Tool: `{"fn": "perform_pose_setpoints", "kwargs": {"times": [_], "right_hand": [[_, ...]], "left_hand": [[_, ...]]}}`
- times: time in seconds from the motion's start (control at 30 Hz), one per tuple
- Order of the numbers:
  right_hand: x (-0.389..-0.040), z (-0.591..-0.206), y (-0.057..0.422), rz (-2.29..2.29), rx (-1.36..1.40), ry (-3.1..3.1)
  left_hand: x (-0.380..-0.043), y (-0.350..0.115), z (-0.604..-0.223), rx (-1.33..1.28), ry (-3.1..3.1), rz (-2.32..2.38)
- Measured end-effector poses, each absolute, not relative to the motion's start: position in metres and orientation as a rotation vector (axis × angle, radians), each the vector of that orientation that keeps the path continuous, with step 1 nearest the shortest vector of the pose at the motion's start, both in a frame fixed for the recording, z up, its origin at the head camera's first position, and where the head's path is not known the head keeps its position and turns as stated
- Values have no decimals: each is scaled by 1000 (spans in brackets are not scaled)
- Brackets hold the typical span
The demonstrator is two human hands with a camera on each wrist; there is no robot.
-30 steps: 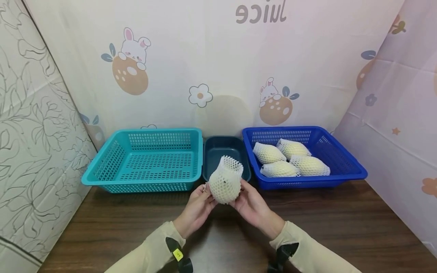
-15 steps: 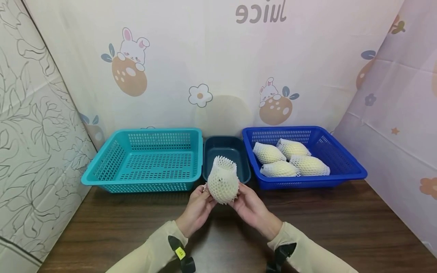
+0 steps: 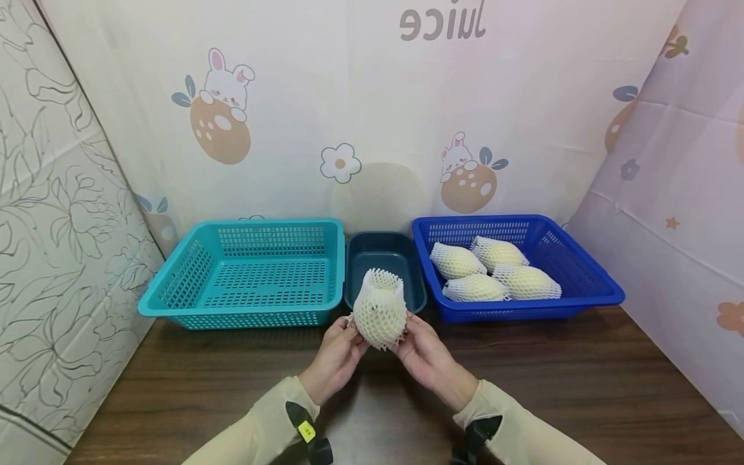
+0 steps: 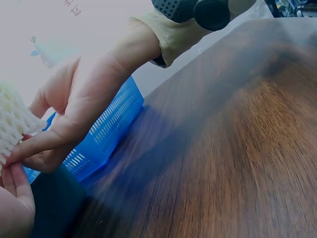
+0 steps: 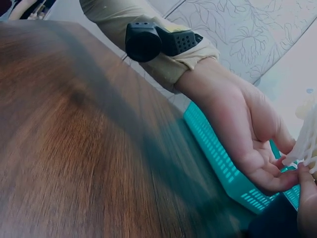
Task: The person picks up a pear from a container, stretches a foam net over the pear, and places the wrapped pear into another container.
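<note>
A pale, rounded fruit in a white foam net [image 3: 380, 316] is held above the table between both hands. Its net stands up in an open, ruffled collar on top, and a small dark spot shows on its front. My left hand [image 3: 334, 358] grips it at the left lower side, thumb in front. From the right, my right hand [image 3: 433, 361] holds the other side, fingers partly hidden behind the net. The left wrist view shows the right hand [image 4: 74, 109] pinching the net's edge; the right wrist view shows the left hand [image 5: 237, 124] there too.
A turquoise basket [image 3: 241, 316] stands at the back left. Between it and a blue basket [image 3: 523, 313] on the right sits a small dark teal tray [image 3: 386, 242]. The blue basket holds several netted pale yellow fruits [image 3: 529, 283]. Brown wood table [image 3: 174, 381] lies in front.
Over the last second the netted fruit has shifted slightly left and tilted a little, the right hand moving with it. In the last half second almost nothing moves.
</note>
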State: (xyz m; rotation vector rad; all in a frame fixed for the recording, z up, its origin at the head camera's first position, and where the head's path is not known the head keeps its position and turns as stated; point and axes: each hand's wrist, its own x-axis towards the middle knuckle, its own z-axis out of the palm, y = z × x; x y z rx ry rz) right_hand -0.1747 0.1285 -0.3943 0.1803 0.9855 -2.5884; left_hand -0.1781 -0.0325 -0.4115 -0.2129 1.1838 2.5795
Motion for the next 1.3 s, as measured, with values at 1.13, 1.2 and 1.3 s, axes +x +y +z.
{"fn": "perform_pose_setpoints", "kwargs": {"times": [1.13, 1.2, 1.3], "right_hand": [[-169, -381, 144, -1797, -831, 2452], [-169, -385, 142, -1842, -818, 2468], [-170, -388, 140, -1856, -827, 2515]], "left_hand": [[-162, -39, -404, -104, 972, 2471], [-162, -37, -405, -122, 969, 2471], [-162, -36, -405, -154, 973, 2476]]}}
